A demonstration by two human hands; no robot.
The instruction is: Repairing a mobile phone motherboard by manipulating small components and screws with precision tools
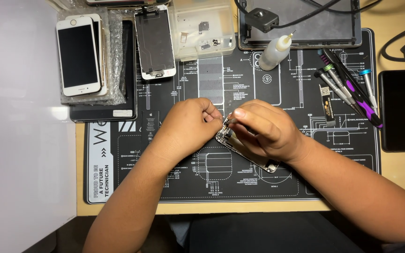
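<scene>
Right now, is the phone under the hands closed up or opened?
Opened. The phone body lies on the black mat without its screen, metal rim and inner parts bare. Both the left hand and right hand pinch at its upper end.

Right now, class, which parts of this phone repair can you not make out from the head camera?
- Opened phone frame: mostly covered by the right hand.
- Left hand: fingertips curl under, so any tool is hidden.
- Clear parts box: pieces too small to identify.
- Grey tray: cut off by the top edge.
</scene>
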